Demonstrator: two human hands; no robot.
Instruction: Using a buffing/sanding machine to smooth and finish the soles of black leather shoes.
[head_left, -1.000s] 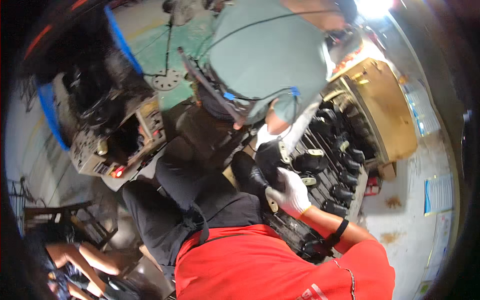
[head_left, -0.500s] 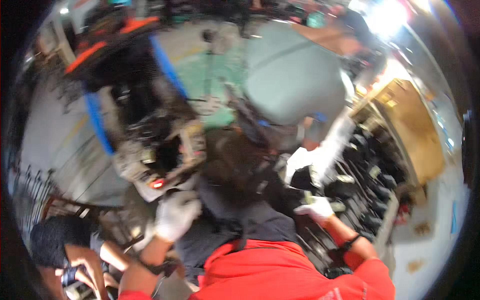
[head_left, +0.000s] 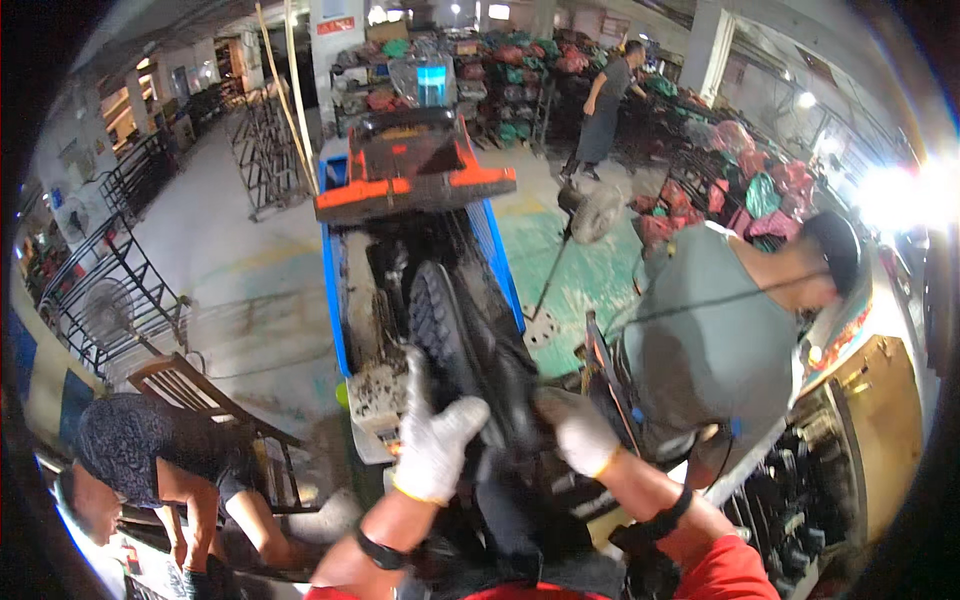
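Gripping black tyre (head_left: 450,330), left hand (head_left: 432,440), right hand (head_left: 578,432) flanking

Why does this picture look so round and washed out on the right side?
Head view: a fisheye lens bends the straight edges of the blue cart toward the dark rim; a bright light at the right blows out to white glare; the gloved left hand and right hand are a little smeared by motion on the dark bundle.
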